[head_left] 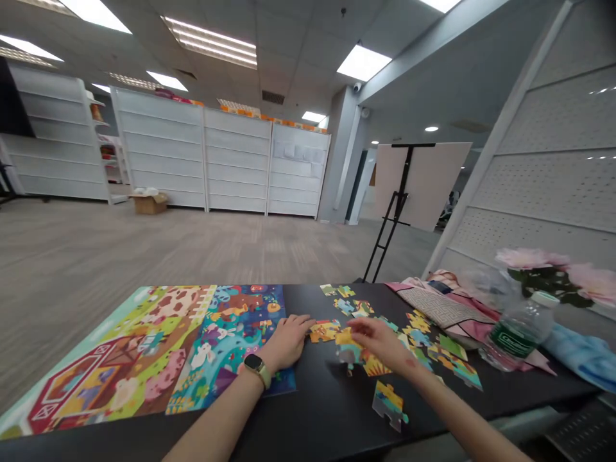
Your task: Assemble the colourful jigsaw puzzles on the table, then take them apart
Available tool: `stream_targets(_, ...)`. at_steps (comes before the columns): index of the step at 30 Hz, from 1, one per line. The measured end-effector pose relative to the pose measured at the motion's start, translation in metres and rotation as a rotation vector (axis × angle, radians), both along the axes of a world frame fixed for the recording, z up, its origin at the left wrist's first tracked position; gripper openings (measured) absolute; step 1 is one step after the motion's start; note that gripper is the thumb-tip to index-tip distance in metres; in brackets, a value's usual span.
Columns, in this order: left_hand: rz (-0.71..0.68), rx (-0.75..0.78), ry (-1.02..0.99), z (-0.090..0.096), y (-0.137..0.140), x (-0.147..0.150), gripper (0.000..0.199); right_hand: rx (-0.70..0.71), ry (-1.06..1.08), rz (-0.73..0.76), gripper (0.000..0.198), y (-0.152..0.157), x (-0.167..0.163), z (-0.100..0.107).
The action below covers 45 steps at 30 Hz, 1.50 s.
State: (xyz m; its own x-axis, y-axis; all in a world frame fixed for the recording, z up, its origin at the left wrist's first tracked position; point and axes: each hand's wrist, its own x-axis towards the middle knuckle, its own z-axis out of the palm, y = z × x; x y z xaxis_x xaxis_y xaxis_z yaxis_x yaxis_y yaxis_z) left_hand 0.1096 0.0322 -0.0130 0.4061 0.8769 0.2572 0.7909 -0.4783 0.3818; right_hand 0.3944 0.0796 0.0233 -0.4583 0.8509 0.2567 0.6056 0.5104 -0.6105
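Observation:
My left hand, with a watch on its wrist, lies flat with fingers stretched out. Its fingertips reach the left edge of some orange puzzle pieces on the black table. Pinched in my right hand is a yellow and blue puzzle piece, slightly blurred and tilted above the tabletop. Just below that hand is a yellow puzzle piece. Nearer the front edge lies a grey, yellow and blue puzzle piece. Left of my left hand are a blue night-scene puzzle and a farm puzzle.
Loose puzzle pieces spread across the table's right side. Beyond them stand a plastic bottle, pink flowers and a pink patterned cloth bundle. An easel is behind the table. White shelving lines the far side.

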Motion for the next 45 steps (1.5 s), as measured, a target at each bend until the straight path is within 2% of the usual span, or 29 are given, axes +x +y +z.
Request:
stream_targets(3,-0.003,0.000,0.009,-0.001,0.000,-0.002,0.055,0.009,0.016,0.040,0.017,-0.019,-0.046,-0.022)
stream_targets(5,-0.013,0.003,0.018,0.001,-0.001,-0.003,0.052,0.051,0.014,0.028,0.014,-0.024,-0.059,-0.028)
stream_targets(9,-0.017,0.002,0.021,0.004,-0.002,-0.002,0.048,0.130,-0.045,0.027,0.023,-0.036,-0.055,-0.027)
stream_targets(12,-0.012,-0.009,0.015,0.004,-0.001,-0.001,0.049,0.138,-0.117,0.059,0.021,-0.051,-0.045,-0.029)
stream_targets(16,-0.003,-0.016,0.007,0.001,0.002,-0.001,0.048,0.158,-0.200,0.078,0.032,-0.067,-0.043,-0.033)
stream_targets(22,-0.042,-0.006,0.015,0.004,0.000,-0.001,0.049,0.228,-0.325,0.091,0.026,-0.075,-0.057,-0.015)
stream_targets(26,-0.120,-0.007,0.044,0.013,-0.006,0.001,0.041,0.223,-0.332,0.098,0.022,-0.076,-0.061,-0.006)
stream_targets(29,-0.139,-0.004,0.069,0.018,-0.010,0.002,0.038,0.175,-0.243,0.127,0.031,-0.073,-0.046,-0.008)
stream_targets(32,-0.137,0.011,0.079,0.021,-0.015,0.003,0.031,0.154,-0.102,-0.014,0.040,-0.072,-0.010,-0.015)
stream_targets(35,-0.120,0.019,0.071,0.022,-0.018,0.007,0.025,0.121,-0.042,-0.173,0.032,-0.082,0.032,-0.024)
stream_targets(37,-0.093,0.019,0.060,0.021,-0.019,0.012,0.028,0.093,-0.036,-0.196,0.028,-0.096,0.052,-0.029)
stream_targets(41,-0.035,0.024,0.054,0.018,-0.020,0.019,0.037,0.060,-0.057,-0.165,0.033,-0.125,0.063,-0.039)
stream_targets(45,-0.005,0.016,0.065,0.017,-0.021,0.022,0.031,0.068,-0.107,-0.170,0.046,-0.133,0.059,-0.050)
